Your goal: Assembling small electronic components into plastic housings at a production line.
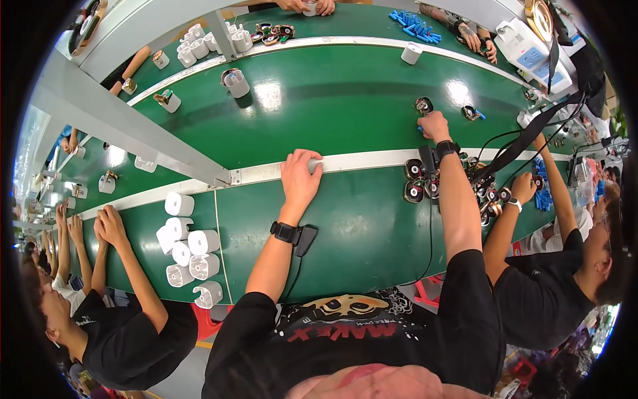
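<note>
My left hand (301, 181) rests at the white metal rail, its fingers curled round a small whitish-grey plastic piece (314, 165) that is mostly hidden. Stretched out over the green belt, my right hand (434, 126) is closed at a round black electronic assembly (423, 105); a bit of blue shows beside the fingers. Another such assembly (472, 113) with a blue cylinder lies to its right. Below my right wrist, several black round assemblies (414, 191) are heaped by the rail. White plastic housings (203, 241) stand in a cluster left of my left forearm.
A slanting white metal post (143, 126) crosses the left side. White housings (236, 84) sit on the belt. Black cables (525, 143) hang at the right. Co-workers' arms (136, 282) reach in on both sides; blue cylinders (415, 26) lie at the far side.
</note>
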